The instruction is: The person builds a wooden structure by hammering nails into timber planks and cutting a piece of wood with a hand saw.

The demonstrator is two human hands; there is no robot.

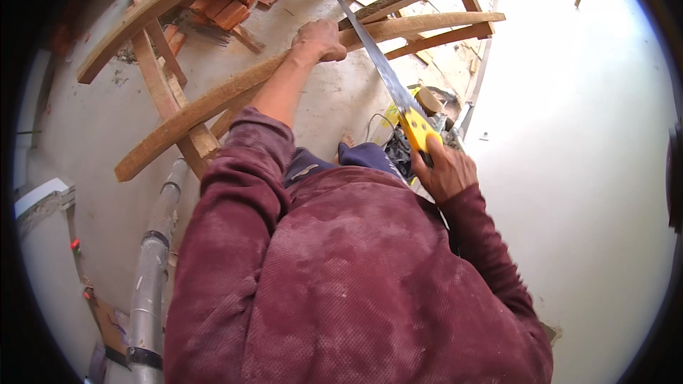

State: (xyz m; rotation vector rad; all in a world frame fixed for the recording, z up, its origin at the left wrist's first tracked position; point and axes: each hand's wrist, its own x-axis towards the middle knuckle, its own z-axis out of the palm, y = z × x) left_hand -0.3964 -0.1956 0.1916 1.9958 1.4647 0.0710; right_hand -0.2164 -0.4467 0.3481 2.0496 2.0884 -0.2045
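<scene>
Yellow-handled saw (384, 71) points forward-left, long axis crossing wooden plank (213, 102)

From here I see the camera sits on the person's head, the left of two side by side; it looks steeply down, the maroon top (348, 277) closest below it, the left hand (320, 40) and right hand (449, 171) farther out; its wide fisheye bends the scene toward a dark round rim.

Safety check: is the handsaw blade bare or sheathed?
Bare: the handsaw blade shows exposed grey metal from its yellow handle, in the right hand, to past the curved wooden beam; no sheath visible.
</scene>
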